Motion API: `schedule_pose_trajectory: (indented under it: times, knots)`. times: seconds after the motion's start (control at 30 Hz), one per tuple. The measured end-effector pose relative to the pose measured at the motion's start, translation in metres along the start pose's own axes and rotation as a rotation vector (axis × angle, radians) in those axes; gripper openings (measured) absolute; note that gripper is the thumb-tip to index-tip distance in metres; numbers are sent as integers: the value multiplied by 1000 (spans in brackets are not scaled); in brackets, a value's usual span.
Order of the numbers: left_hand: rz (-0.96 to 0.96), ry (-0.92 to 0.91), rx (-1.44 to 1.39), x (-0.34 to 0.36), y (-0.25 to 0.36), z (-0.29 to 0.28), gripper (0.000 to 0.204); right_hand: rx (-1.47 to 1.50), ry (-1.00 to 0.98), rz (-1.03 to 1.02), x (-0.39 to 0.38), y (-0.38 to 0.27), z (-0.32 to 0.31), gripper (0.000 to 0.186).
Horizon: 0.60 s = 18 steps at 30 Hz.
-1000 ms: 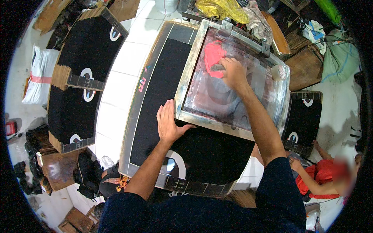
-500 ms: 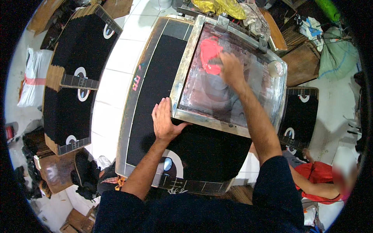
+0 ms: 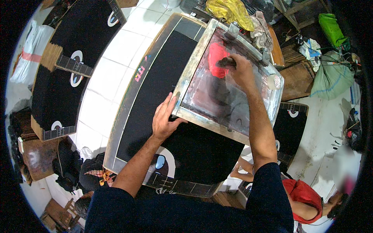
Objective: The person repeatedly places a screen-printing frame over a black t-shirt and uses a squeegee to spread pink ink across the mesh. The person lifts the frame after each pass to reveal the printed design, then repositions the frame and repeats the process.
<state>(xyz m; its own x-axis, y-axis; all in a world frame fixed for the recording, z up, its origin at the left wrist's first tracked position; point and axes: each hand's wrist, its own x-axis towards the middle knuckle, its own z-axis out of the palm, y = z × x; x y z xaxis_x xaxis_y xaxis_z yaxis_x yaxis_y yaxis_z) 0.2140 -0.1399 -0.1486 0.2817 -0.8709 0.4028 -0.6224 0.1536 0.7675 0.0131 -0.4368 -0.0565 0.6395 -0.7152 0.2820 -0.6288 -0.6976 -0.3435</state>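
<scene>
A screen printing frame (image 3: 185, 75) with pale worn edges lies over a black panel (image 3: 155, 73) that bears a white and blue eye print (image 3: 160, 161). My left hand (image 3: 165, 120) grips the frame's near left corner, fingers on its side and thumb along the near edge. Wet pink-red ink (image 3: 217, 54) lies in a patch on the mesh, toward the far side. My right hand (image 3: 241, 70) is closed on a small dark squeegee-like tool (image 3: 225, 62) at the right edge of this ink. My palm hides the rest of the tool.
Metal hinge clamps (image 3: 232, 31) hold the frame's far side, with a round tub (image 3: 273, 82) at its right. Yellow cloth (image 3: 229, 13) lies behind. Stacks of printed black panels (image 3: 58, 93) stand left. At lower right, a person in red (image 3: 305, 200) is close by.
My right hand has shifted a little rightward over the ink, and more of the dark tool shows. My left hand keeps its grip. The whole view has turned slightly.
</scene>
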Motion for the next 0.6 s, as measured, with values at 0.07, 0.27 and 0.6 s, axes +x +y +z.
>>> schedule_pose_trajectory:
  times: [0.07, 0.27, 0.6]
  knots:
    - [7, 18, -13, -2, 0, 0, 100, 4, -107, 75, -2, -2, -8, 38]
    - [1, 8, -14, -3, -2, 0, 99, -62, -174, -18, 15, 7, -4, 48]
    - [-13, -14, 36, -8, -2, 2, 105, -19, 20, 19, 25, 21, 30, 40]
